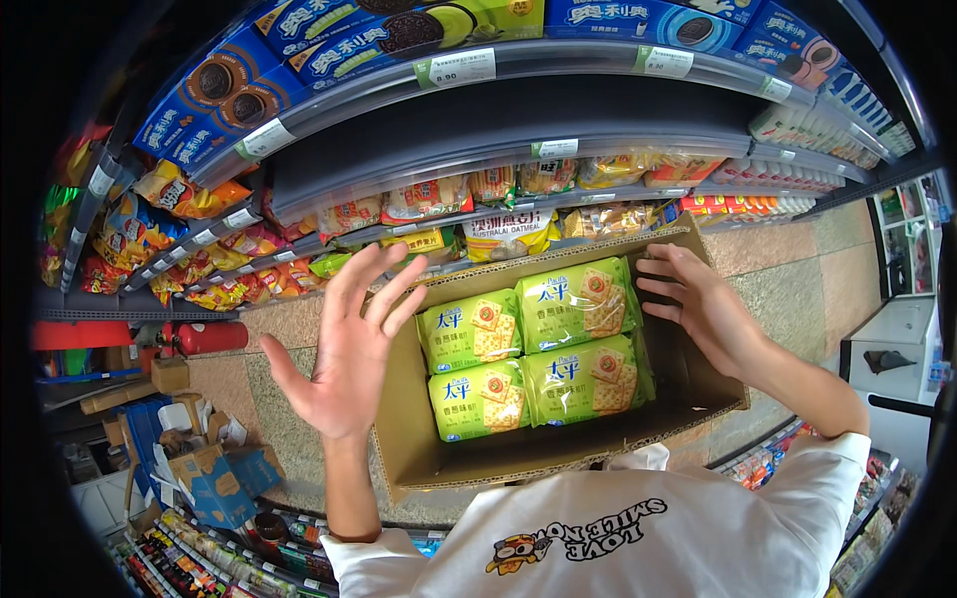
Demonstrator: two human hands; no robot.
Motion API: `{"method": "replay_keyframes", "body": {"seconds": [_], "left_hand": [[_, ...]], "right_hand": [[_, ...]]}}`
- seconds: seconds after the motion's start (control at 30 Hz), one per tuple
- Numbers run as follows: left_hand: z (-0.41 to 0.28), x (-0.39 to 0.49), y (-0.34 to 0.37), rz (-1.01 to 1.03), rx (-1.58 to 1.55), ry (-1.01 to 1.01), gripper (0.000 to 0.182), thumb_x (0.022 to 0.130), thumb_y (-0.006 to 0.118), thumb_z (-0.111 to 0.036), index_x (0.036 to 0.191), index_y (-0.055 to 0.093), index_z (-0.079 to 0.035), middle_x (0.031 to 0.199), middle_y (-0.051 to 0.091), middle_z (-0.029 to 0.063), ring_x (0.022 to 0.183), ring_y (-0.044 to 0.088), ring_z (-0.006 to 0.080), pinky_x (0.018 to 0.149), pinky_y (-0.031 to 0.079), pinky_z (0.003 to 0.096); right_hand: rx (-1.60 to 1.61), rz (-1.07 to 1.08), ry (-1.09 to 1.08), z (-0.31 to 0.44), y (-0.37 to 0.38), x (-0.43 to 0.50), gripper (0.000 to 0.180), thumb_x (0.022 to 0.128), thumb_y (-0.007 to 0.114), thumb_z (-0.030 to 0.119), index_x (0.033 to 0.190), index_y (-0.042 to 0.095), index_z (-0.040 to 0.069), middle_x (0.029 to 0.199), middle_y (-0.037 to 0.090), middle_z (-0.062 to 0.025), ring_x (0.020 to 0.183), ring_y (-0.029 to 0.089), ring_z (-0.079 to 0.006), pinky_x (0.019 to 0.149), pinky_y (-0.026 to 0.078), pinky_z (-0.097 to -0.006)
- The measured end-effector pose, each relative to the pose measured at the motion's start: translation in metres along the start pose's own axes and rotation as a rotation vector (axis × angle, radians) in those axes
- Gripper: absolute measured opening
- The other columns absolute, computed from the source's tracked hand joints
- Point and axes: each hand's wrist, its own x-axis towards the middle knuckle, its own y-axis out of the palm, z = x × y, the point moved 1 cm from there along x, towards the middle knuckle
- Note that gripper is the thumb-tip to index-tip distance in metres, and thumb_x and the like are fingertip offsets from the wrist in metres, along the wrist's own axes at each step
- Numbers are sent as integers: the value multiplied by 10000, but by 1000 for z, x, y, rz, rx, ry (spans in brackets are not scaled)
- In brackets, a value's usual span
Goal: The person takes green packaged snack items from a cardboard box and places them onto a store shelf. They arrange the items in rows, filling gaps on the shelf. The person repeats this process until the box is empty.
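Note:
An open cardboard box stands right in front of my body, with several green packs of Pacific crackers lying in it in two rows. My left hand is raised at the box's left side, palm showing and fingers spread, holding nothing. Over the right end of the box hovers my right hand, its fingers apart and pointing toward the packs, also holding nothing. A gap shows between its fingertips and the nearest pack. What lies beneath the top packs is hidden.
Ahead, a store shelf carries blue Oreo boxes above and bagged oatmeal lower down. Snack bags fill the left shelves. A red fire extinguisher and discarded cartons are at left. A white cabinet stands at right.

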Motion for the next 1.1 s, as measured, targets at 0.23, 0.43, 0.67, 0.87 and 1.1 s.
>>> {"method": "replay_keyframes", "body": {"seconds": [0.23,0.43,0.67,0.87,1.1], "left_hand": [[-1,-3,-1,32,18,-8,1119,913,122,-856,1551,278,50,1584,339,267,1462,358,463,1205,276,542],[-1,-4,-1,84,57,-34,1108,922,148,-852,1530,311,61,1561,373,271,1444,376,478,1196,295,550],[1,-3,0,139,126,-71,1103,920,40,-835,1480,378,53,1513,435,272,1413,446,427,1173,315,530],[0,-6,5,154,222,-91,1027,953,31,-788,1432,444,21,1461,489,257,1370,493,424,1156,352,525],[1,-8,4,165,267,-144,1011,959,49,-785,1421,455,17,1453,502,246,1351,519,400,1137,373,508]], "right_hand": [[-346,-22,152,-18,20,25,539,1061,506,384,1459,399,37,1472,466,-148,1447,320,-209,1209,188,-411],[-462,31,134,-34,20,43,694,949,748,258,1432,348,-38,1405,493,-170,1282,497,-212,1054,417,-325],[-708,-140,-16,-47,13,64,791,800,892,217,1315,367,-75,1316,529,-218,1250,533,-269,1038,470,-375],[-751,-183,-25,-54,9,75,822,722,943,199,1259,364,-29,1293,513,-227,1223,536,-297,1026,471,-389],[-520,-226,3,-45,18,53,831,685,954,76,1256,354,1,1144,541,-136,1092,575,-208,936,535,-340]]}}
